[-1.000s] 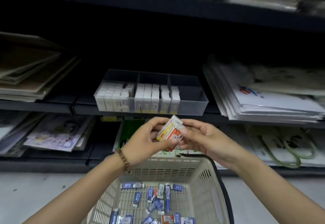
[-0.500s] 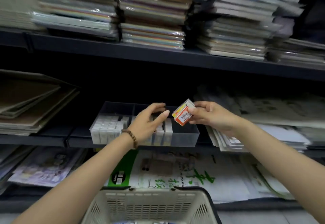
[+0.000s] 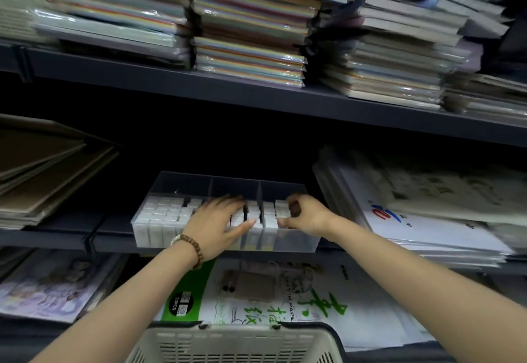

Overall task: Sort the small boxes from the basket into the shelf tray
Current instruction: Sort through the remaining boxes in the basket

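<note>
Since half a second ago, both hands have been lowered into the clear three-compartment tray [image 3: 285,244] on the middle shelf. Head view: the left hand [image 3: 216,220] is laid flat, fingers straight, on white boxes [image 3: 162,214]. One small box [image 3: 281,211] is pinched by the right hand [image 3: 305,217] in the right compartment. One basket [image 3: 236,342] is seen below.
</note>
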